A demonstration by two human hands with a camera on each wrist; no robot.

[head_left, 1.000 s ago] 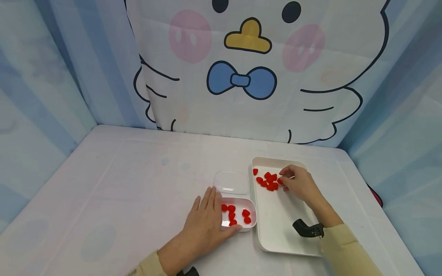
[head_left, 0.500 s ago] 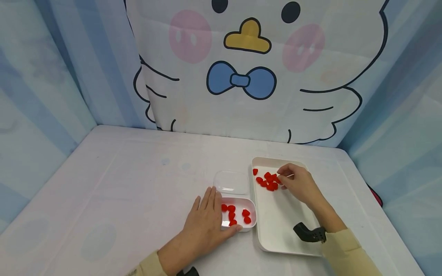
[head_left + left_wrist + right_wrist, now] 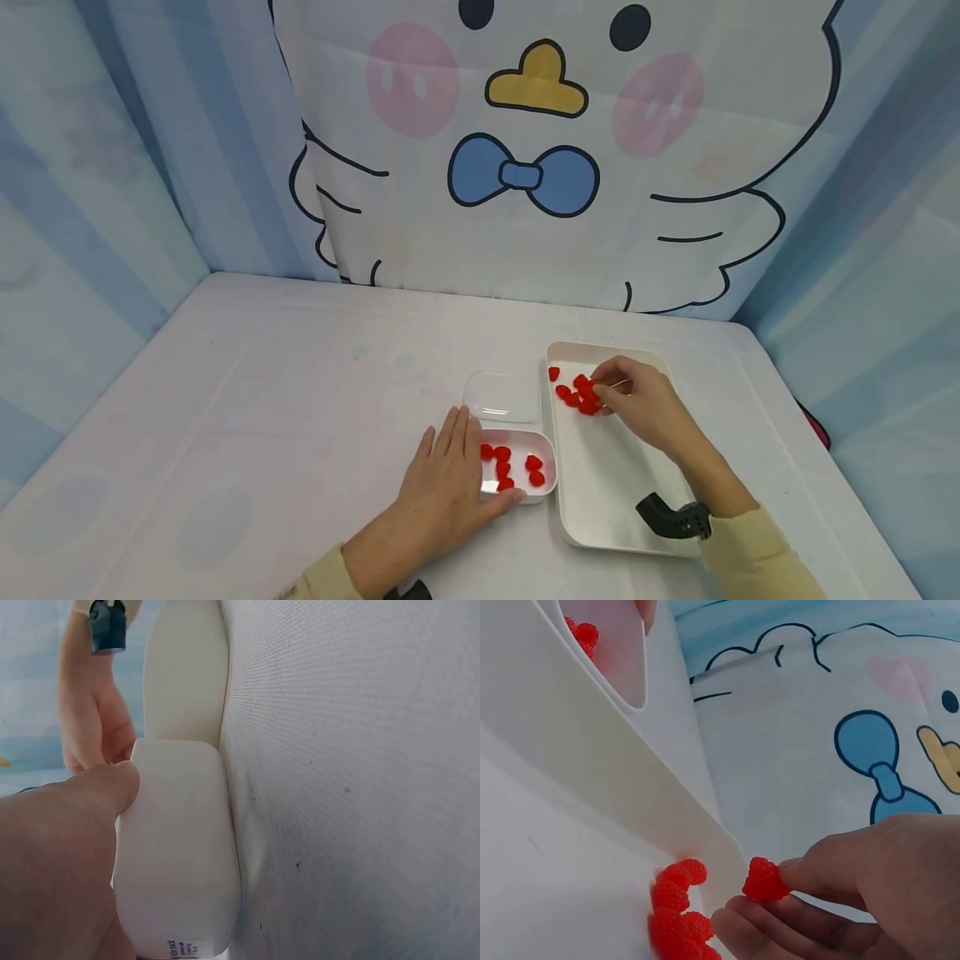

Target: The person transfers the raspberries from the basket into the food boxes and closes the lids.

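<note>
My right hand [image 3: 647,406] is over the far part of a white tray [image 3: 607,492]. Its thumb and fingers pinch one red raspberry [image 3: 765,880], seen clearly in the right wrist view. Just beside those fingertips, a cluster of raspberries [image 3: 673,926] lies in the tray. A small white box [image 3: 551,454] with several raspberries [image 3: 503,471] in it stands against the tray's left side. My left hand [image 3: 447,492] rests on this box, straight fingers along its left side and thumb at the near rim. That hand covers the box's left end.
Behind the box lies a clear plastic lid [image 3: 502,396]. One raspberry [image 3: 554,373] sits apart in the tray's far left corner. Tray walls [image 3: 649,776] rise between the cluster and the box. A patterned curtain [image 3: 525,250] hangs beyond the table's far edge.
My right hand has shifted slightly left over the cluster. The left hand and the box have stayed in place.
</note>
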